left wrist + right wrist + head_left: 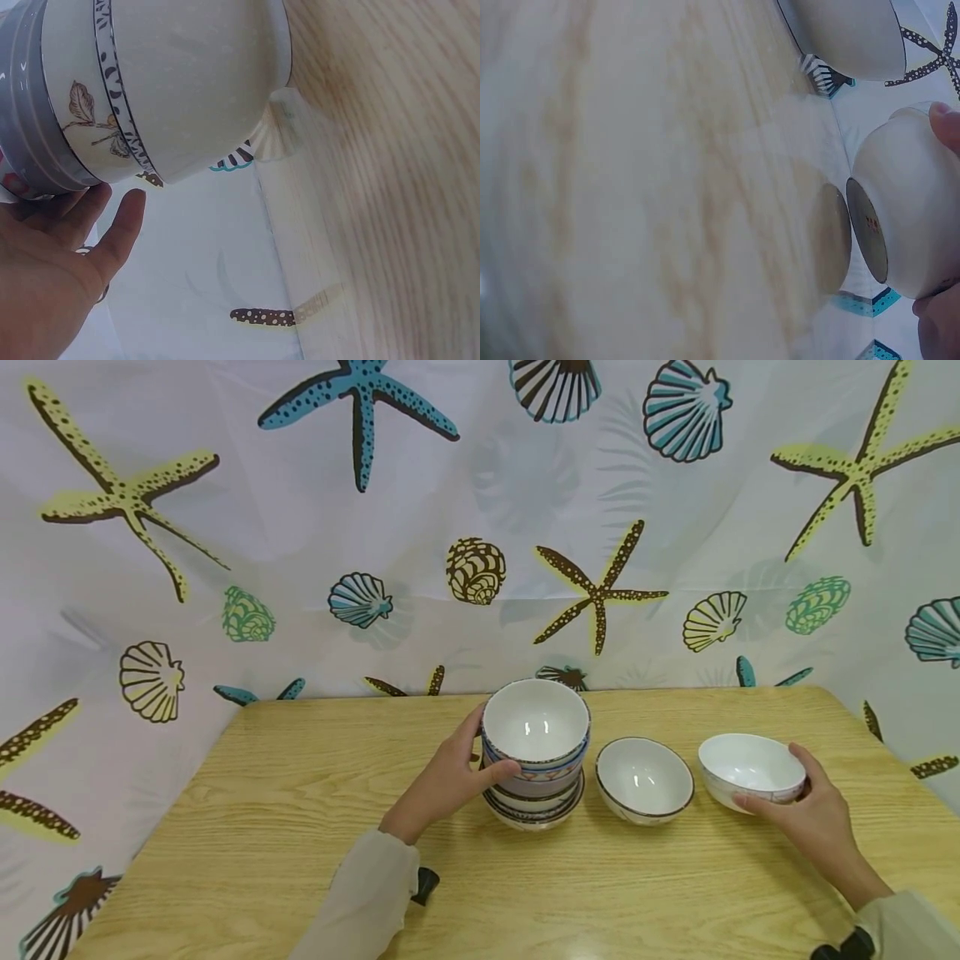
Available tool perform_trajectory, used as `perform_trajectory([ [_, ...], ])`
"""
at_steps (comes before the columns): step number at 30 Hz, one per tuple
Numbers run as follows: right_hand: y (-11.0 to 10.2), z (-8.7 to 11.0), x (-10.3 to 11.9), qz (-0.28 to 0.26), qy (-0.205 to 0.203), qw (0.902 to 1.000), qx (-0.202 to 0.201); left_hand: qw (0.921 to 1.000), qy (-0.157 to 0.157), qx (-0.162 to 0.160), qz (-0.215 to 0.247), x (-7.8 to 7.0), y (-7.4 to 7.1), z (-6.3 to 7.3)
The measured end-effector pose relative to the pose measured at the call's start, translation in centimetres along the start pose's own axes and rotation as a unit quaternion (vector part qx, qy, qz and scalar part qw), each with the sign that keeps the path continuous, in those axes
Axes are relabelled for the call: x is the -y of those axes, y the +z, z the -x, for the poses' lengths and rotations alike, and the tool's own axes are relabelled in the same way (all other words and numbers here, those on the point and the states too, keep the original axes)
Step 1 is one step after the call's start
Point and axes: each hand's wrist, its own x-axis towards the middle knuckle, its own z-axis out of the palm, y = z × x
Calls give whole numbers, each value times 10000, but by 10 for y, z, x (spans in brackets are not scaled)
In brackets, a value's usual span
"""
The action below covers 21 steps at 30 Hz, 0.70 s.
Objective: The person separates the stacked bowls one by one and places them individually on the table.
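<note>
Just left of the middle of the table, a stack of bowls (pixel 540 789) stands upright, with a white-lined bowl on top. My left hand (pixel 446 772) holds the upper part of the stack from the left, thumb at the front and fingers partly hidden behind. In the left wrist view, a grey ribbed bowl (pixel 34 97) sits beside a cream bowl with a leaf print (pixel 79 112). On the right, my right hand (pixel 817 818) grips a white bowl (pixel 746 764) by its side. Its dark-edged base (pixel 868 229) shows in the right wrist view, apparently raised slightly off the table.
Between the stack and the held bowl stands another white bowl with a dark rim (pixel 645 777). The wooden table (pixel 315 802) extends to both sides. Behind it hangs a white cloth (pixel 300 552) printed with starfish and shells.
</note>
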Motion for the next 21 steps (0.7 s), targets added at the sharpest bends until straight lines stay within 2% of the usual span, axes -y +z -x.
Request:
perform_trajectory([
  [7,-1,-2,2,143,118,9997,133,10000,21,10,-60,-1,0,1],
  [17,-7,1,0,52,255,9975,654,9999,9,24,-144,-4,0,1],
  [21,-7,2,-3,60,202,9974,685,9999,-7,39,-128,-3,1,0],
])
